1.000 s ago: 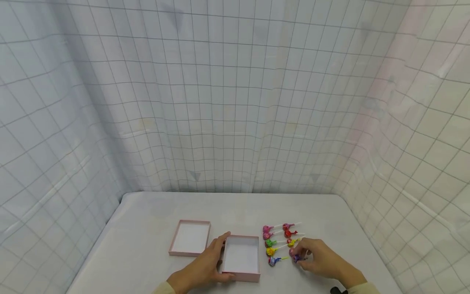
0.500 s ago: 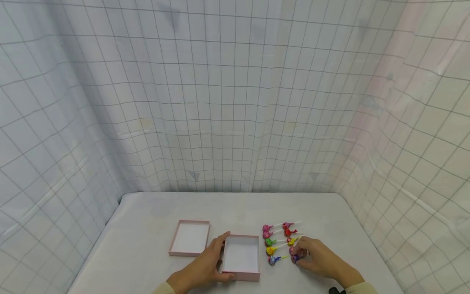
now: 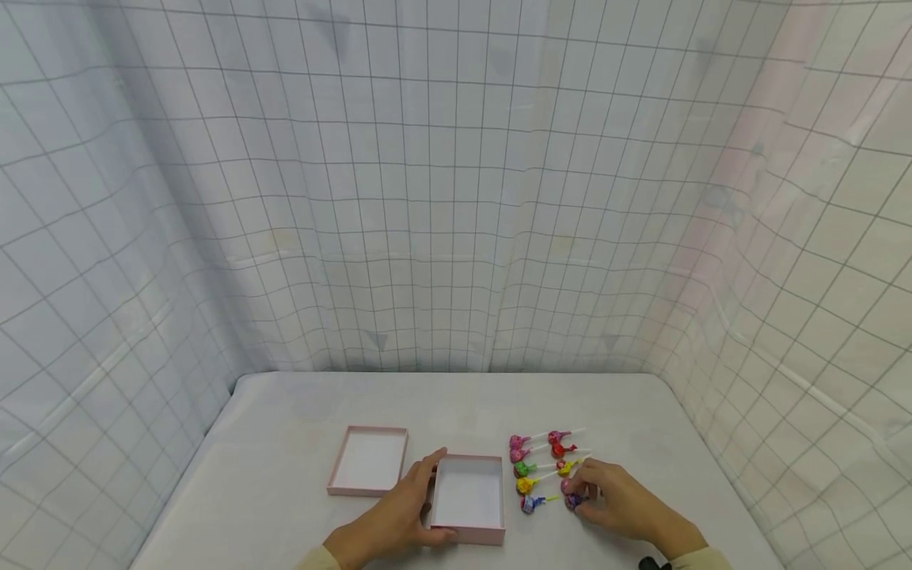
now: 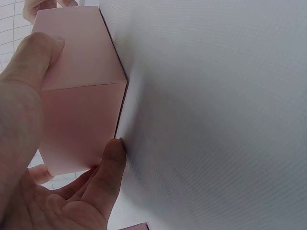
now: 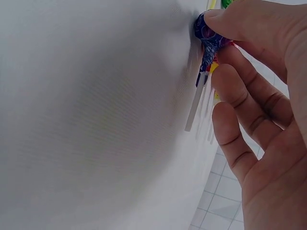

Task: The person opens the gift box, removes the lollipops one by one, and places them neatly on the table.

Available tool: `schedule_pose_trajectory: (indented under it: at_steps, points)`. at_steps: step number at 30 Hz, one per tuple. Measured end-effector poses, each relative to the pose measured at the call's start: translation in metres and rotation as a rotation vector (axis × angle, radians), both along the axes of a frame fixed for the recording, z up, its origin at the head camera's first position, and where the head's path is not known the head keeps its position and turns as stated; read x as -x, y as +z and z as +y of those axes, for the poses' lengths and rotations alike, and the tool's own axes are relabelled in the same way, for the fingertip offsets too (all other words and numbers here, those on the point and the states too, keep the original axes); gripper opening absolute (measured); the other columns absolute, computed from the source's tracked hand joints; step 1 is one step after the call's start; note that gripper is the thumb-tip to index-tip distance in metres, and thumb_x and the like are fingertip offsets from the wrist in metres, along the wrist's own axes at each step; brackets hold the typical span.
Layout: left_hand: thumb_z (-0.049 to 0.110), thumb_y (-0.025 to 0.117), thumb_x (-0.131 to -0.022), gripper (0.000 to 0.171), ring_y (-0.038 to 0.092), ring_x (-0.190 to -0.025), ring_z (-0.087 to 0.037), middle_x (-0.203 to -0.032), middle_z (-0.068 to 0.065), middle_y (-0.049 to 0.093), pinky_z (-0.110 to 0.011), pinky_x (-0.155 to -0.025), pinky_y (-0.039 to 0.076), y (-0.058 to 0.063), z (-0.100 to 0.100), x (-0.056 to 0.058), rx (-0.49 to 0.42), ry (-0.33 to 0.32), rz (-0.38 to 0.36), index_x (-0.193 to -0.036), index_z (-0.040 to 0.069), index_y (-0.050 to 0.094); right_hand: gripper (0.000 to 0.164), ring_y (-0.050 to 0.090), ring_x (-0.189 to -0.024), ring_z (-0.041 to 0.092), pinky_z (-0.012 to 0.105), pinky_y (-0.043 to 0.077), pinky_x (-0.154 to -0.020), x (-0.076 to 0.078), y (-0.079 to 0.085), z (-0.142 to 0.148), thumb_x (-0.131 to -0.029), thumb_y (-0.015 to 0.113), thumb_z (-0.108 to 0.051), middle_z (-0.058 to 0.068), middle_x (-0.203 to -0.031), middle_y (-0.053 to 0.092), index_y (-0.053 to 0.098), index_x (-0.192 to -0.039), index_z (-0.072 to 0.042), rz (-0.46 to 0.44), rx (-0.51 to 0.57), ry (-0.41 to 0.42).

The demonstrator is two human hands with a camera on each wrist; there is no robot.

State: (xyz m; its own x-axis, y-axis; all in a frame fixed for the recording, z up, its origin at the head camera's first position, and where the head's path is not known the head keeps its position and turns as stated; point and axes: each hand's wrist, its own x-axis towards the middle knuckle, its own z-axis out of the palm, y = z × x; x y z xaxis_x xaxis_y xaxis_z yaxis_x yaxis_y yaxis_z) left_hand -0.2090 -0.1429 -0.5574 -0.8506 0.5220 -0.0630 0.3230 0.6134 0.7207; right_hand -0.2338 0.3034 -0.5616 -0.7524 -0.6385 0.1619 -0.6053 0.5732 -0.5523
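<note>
An open pink box (image 3: 467, 535) with a white inside stands near the front of the table. My left hand (image 3: 399, 507) grips its left side; in the left wrist view the thumb (image 4: 45, 48) lies on one wall and the fingers (image 4: 106, 167) reach round another. With thumb and fingers, my right hand (image 3: 616, 503) pinches a dark purple-blue lollipop (image 3: 572, 501) at its wrapped head. Its white stick (image 5: 194, 109) points away from the pinch in the right wrist view. Just behind it is a pink lollipop (image 3: 566, 486), partly hidden by the fingers.
Left of the box lies a shallow pink lid (image 3: 370, 459), white side up. Between box and right hand, several wrapped lollipops lie in two columns, among them a green one (image 3: 524, 469), a blue one (image 3: 529, 504) and a red one (image 3: 559, 450). Gridded curtains (image 3: 456, 237) surround the table.
My right hand has shifted slightly left with the purple-blue lollipop, bringing it in line under the pink one, and then stayed there. The left hand and box have not moved.
</note>
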Motion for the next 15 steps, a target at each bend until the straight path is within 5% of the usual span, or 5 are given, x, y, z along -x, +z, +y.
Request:
schedule_pose_trajectory:
  at_steps: [8,15]
  points:
    - [0.050,0.101,-0.092,0.130,0.061,-0.146,-0.036,-0.174,-0.028,0.046,-0.061,-0.118,0.061,0.0021,0.0004,-0.0016,-0.001,0.010,-0.015,-0.184,0.013,0.018,0.027,0.061,-0.095,-0.005,0.021,0.059,-0.077,-0.0037,0.0024,0.0006,-0.098,0.095,-0.012,-0.012,-0.110,0.074,0.081,-0.120,-0.019,-0.045,-0.011,-0.029]
    - [0.047,0.102,-0.092,0.130,0.062,-0.146,-0.035,-0.174,-0.027,0.047,-0.054,-0.115,0.064,0.0029,0.0009,-0.0012,-0.026,0.004,-0.021,-0.184,0.010,0.018,0.029,0.062,-0.093,-0.002,0.020,0.059,-0.074,-0.0054,-0.0015,0.0040,-0.099,0.095,-0.014,-0.007,-0.110,0.074,0.080,-0.123,-0.016,0.003,0.022,0.001]
